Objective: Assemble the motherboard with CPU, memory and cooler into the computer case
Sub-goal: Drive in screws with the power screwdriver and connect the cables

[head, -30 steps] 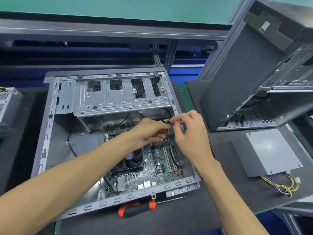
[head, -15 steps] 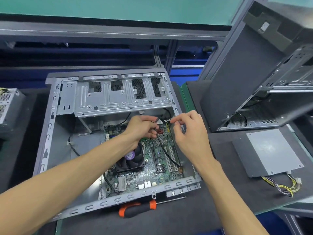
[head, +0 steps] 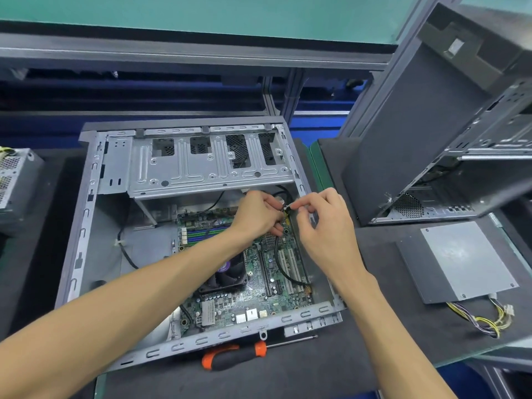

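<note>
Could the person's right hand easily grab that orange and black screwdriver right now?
Probably not at once: the right hand is pinching a small connector inside the case. The screwdriver lies uncovered on the mat in front of the case, so once that hand lets go, the way looks free.

connector [head: 286,209]: too small to identify, mostly hidden between fingertips above the board [head: 247,298] | left arm [head: 121,306]: covers part of board and cooler [head: 227,272] | second case [head: 449,133]: cut off at right edge | PSU [head: 15,180] left of the case [head: 86,226]: cut off at left edge
</note>
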The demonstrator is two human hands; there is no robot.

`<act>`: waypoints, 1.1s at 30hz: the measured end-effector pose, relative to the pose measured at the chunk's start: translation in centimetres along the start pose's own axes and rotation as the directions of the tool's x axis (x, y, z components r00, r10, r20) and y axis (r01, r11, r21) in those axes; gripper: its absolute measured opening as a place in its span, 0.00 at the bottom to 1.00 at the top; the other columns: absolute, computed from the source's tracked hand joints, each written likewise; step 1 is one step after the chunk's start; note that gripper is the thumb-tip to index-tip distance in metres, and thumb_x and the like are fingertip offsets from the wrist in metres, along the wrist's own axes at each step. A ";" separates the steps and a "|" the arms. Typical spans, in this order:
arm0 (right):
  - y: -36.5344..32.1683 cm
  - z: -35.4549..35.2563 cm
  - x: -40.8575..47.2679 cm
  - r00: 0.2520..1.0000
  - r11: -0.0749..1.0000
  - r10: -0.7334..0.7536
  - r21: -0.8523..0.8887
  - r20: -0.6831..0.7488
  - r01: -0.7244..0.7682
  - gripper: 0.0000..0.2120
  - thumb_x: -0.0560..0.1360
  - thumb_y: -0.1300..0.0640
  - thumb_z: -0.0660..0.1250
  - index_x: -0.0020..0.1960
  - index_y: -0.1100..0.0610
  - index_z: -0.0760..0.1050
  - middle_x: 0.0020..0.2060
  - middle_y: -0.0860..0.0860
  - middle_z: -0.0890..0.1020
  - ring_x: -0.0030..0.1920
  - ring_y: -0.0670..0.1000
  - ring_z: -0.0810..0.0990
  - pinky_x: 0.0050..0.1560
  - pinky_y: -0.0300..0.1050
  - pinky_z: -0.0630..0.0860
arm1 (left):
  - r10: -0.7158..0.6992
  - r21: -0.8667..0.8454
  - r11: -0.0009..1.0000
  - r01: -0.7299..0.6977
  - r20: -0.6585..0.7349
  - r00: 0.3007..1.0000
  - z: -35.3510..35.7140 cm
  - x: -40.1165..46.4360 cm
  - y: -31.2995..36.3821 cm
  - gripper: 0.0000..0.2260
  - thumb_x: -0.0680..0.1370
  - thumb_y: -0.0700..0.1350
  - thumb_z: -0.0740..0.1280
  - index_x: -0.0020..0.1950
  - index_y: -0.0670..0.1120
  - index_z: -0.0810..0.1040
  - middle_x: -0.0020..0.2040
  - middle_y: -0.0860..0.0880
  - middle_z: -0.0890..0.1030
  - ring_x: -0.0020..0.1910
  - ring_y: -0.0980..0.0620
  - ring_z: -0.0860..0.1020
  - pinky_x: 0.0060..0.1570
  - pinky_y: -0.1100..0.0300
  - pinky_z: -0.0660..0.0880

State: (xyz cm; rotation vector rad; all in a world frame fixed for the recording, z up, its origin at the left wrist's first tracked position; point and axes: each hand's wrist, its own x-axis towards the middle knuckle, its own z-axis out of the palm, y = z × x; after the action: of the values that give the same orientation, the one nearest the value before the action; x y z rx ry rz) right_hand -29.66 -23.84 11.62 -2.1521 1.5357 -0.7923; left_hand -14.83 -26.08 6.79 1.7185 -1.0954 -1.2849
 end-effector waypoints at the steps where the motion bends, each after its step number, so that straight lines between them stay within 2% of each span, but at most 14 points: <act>1: 0.0 0.0 0.0 1.000 1.000 0.000 0.000 0.000 0.000 0.07 0.79 0.61 0.65 0.50 0.54 0.81 0.44 0.48 0.72 0.51 0.49 0.73 0.47 0.40 0.69 | -0.018 -0.016 1.000 0.018 -0.011 1.000 0.3 0.1 0.1 0.04 0.75 0.32 0.70 0.48 0.37 0.79 0.33 0.39 0.84 0.30 0.44 0.84 0.36 0.52 0.83; 5: 0.0 0.0 0.1 1.000 1.000 0.001 -0.005 0.002 -0.001 0.07 0.79 0.61 0.65 0.50 0.54 0.81 0.44 0.48 0.72 0.51 0.49 0.73 0.47 0.40 0.69 | -0.107 -0.186 0.977 0.100 -0.032 0.994 1.3 0.2 0.4 0.03 0.76 0.31 0.68 0.45 0.36 0.82 0.36 0.41 0.83 0.34 0.43 0.85 0.36 0.55 0.83; 8: -0.1 0.0 0.1 1.000 1.000 0.002 0.003 0.003 -0.002 0.07 0.79 0.61 0.65 0.50 0.54 0.81 0.44 0.48 0.72 0.51 0.49 0.73 0.48 0.40 0.69 | -0.154 -0.299 0.942 0.150 0.011 0.988 1.0 0.2 0.3 0.06 0.78 0.32 0.67 0.47 0.37 0.83 0.43 0.40 0.83 0.35 0.47 0.84 0.38 0.56 0.83; 10: -0.1 -0.1 0.1 1.000 1.000 0.003 0.011 0.001 -0.003 0.07 0.79 0.61 0.65 0.50 0.54 0.82 0.45 0.49 0.73 0.51 0.49 0.74 0.49 0.40 0.69 | -0.181 -0.338 0.922 0.187 0.048 0.982 0.5 0.1 0.4 0.08 0.79 0.31 0.64 0.51 0.37 0.82 0.48 0.38 0.83 0.38 0.47 0.84 0.40 0.55 0.83; 13: -0.1 -0.2 0.0 1.000 0.999 0.023 0.047 0.011 -0.023 0.08 0.79 0.62 0.65 0.50 0.54 0.81 0.45 0.48 0.73 0.52 0.49 0.74 0.50 0.40 0.70 | -0.172 -0.368 0.906 0.208 0.128 0.977 -0.5 0.0 0.6 0.09 0.79 0.30 0.61 0.59 0.35 0.74 0.47 0.34 0.84 0.43 0.41 0.85 0.45 0.51 0.84; 15: -0.1 -0.3 -0.1 1.000 0.998 0.028 0.060 0.008 -0.029 0.08 0.79 0.62 0.64 0.50 0.54 0.81 0.45 0.48 0.73 0.51 0.49 0.74 0.50 0.41 0.71 | -0.147 -0.304 0.934 0.186 0.147 0.978 -1.4 -0.3 0.7 0.07 0.79 0.33 0.64 0.57 0.37 0.73 0.43 0.37 0.85 0.42 0.41 0.86 0.44 0.48 0.84; 17: -0.2 -0.3 -0.1 1.000 0.998 0.027 0.064 0.005 -0.027 0.08 0.79 0.62 0.64 0.50 0.54 0.81 0.45 0.48 0.73 0.50 0.49 0.74 0.49 0.41 0.71 | -0.122 -0.100 0.985 0.142 0.177 0.977 -2.0 -1.1 0.5 0.05 0.79 0.39 0.69 0.52 0.39 0.76 0.38 0.40 0.85 0.37 0.42 0.85 0.39 0.49 0.84; 19: -0.1 -0.4 -0.1 1.000 0.998 0.026 0.056 -0.002 -0.025 0.08 0.79 0.62 0.64 0.50 0.54 0.81 0.44 0.47 0.73 0.50 0.48 0.74 0.49 0.39 0.69 | -0.151 0.049 0.989 0.142 0.300 0.942 -1.7 -2.3 0.2 0.08 0.79 0.43 0.70 0.49 0.39 0.79 0.36 0.41 0.84 0.33 0.44 0.84 0.33 0.53 0.82; 22: -0.1 -0.4 -0.1 1.000 0.998 0.024 0.050 -0.014 -0.024 0.08 0.79 0.63 0.65 0.50 0.54 0.81 0.45 0.47 0.74 0.50 0.48 0.74 0.49 0.39 0.69 | -0.208 0.000 0.972 0.235 0.463 0.861 -0.2 -3.5 -0.1 0.08 0.81 0.41 0.67 0.52 0.35 0.80 0.39 0.40 0.85 0.36 0.44 0.85 0.37 0.55 0.83; 25: -0.3 -0.3 -0.2 1.000 0.998 0.027 0.054 -0.012 -0.026 0.08 0.78 0.63 0.65 0.49 0.54 0.81 0.46 0.48 0.75 0.51 0.49 0.75 0.51 0.40 0.70 | -0.188 -0.202 0.931 0.304 0.449 0.874 1.4 -3.5 0.1 0.07 0.80 0.33 0.63 0.52 0.31 0.80 0.40 0.37 0.85 0.38 0.44 0.85 0.42 0.56 0.83; 27: -0.3 -0.3 -0.2 1.000 0.998 0.027 0.051 -0.012 -0.026 0.07 0.78 0.63 0.65 0.49 0.55 0.81 0.46 0.49 0.75 0.52 0.50 0.75 0.52 0.42 0.71 | -0.180 -0.256 0.916 0.308 0.423 0.888 2.3 -3.4 0.4 0.08 0.80 0.32 0.62 0.49 0.31 0.81 0.38 0.37 0.84 0.36 0.45 0.85 0.43 0.55 0.83; 30: -0.1 -0.4 -0.1 0.999 0.999 0.026 0.045 -0.023 -0.025 0.07 0.78 0.63 0.65 0.49 0.55 0.81 0.46 0.49 0.75 0.52 0.51 0.75 0.52 0.43 0.71 | -0.173 -0.181 0.950 0.255 0.373 0.912 2.9 -3.6 0.5 0.09 0.80 0.33 0.61 0.49 0.32 0.80 0.37 0.37 0.84 0.36 0.43 0.85 0.37 0.55 0.83; 33: -0.1 -0.4 -0.2 0.999 0.998 0.023 0.056 -0.023 -0.022 0.08 0.78 0.64 0.65 0.49 0.55 0.81 0.46 0.49 0.75 0.51 0.50 0.75 0.52 0.41 0.71 | -0.178 -0.028 0.979 0.201 0.355 0.918 2.3 -3.9 0.5 0.10 0.81 0.40 0.65 0.50 0.32 0.79 0.36 0.38 0.84 0.33 0.43 0.84 0.33 0.54 0.83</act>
State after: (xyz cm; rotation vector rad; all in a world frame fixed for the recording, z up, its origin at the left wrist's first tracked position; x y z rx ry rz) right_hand -29.92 -23.59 11.91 -2.0891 1.5286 -0.8464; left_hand -17.68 -22.79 8.07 1.6157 -1.0871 -1.7830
